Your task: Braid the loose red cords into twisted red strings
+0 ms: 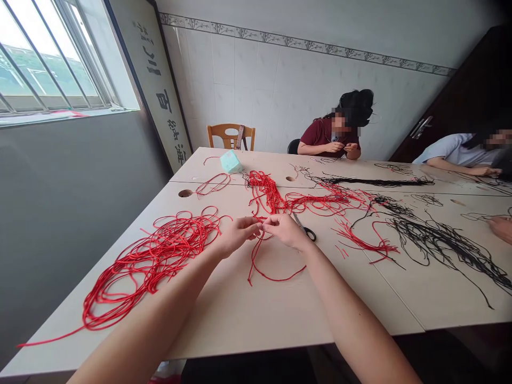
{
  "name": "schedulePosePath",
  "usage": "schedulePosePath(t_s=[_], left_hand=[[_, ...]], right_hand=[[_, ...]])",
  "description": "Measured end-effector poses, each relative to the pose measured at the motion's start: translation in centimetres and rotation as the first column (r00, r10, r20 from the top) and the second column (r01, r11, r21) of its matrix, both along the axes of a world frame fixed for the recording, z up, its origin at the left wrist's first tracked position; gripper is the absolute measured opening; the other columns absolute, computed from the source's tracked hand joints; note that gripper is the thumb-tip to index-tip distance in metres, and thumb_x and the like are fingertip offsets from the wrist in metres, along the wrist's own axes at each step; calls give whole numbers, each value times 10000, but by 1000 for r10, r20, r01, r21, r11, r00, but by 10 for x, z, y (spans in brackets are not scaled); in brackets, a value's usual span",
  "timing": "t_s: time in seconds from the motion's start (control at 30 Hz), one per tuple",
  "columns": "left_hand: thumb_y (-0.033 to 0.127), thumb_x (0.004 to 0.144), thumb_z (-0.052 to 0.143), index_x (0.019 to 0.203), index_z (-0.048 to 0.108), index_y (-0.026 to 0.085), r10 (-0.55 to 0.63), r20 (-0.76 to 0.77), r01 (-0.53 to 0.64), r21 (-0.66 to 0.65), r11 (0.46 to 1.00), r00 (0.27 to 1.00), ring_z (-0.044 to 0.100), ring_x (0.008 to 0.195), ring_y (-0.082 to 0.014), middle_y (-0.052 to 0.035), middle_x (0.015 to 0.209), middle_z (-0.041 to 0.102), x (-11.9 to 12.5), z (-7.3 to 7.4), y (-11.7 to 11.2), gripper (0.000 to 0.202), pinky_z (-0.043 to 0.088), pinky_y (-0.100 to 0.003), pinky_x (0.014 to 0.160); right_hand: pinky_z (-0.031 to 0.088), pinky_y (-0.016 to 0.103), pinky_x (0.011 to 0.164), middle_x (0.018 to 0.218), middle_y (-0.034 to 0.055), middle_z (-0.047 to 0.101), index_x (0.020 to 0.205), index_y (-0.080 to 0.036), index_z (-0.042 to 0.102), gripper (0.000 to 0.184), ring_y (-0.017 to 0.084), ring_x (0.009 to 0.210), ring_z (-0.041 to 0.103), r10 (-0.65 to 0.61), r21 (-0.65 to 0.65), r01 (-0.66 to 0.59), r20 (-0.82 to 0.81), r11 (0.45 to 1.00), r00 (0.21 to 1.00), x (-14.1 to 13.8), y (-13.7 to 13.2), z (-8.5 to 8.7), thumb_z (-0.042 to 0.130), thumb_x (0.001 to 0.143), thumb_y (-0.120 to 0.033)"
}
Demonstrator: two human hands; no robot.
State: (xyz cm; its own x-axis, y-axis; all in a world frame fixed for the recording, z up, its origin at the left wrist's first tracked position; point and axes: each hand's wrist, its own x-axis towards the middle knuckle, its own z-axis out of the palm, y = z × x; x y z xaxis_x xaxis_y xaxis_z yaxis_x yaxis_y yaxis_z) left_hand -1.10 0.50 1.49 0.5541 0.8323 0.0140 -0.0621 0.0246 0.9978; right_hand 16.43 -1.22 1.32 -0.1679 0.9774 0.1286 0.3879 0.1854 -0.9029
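The left hand [242, 233] and the right hand [285, 230] meet above the middle of the tabletop [240, 325], fingertips pinching a red cord [276, 279] whose loop extends toward the near side. Exactly what sits between the fingers is too small to tell. Scissors [310, 233] lie just right of the right hand. A tangled red bundle [160, 256] spreads left, black strings [452, 240] lie right, and a person [320, 136] sits at the far side.

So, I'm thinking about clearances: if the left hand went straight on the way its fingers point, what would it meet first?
Most likely the right hand, whose fingertips sit close beside those of the left hand; whether they touch is hard to tell.
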Motion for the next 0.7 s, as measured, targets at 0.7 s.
schedulePosePath(t_s=[0.7], left_hand=[[426, 735, 587, 702, 687, 166, 323, -395, -100, 490, 866, 860, 318, 500, -92, 24, 517, 475, 0, -7, 4, 281, 240, -235, 498]], right_hand=[[400, 243, 573, 663, 18, 648, 725, -170, 649, 230, 141, 629, 562, -87, 136, 57, 222, 989, 971, 1, -7, 3, 572, 767, -382]])
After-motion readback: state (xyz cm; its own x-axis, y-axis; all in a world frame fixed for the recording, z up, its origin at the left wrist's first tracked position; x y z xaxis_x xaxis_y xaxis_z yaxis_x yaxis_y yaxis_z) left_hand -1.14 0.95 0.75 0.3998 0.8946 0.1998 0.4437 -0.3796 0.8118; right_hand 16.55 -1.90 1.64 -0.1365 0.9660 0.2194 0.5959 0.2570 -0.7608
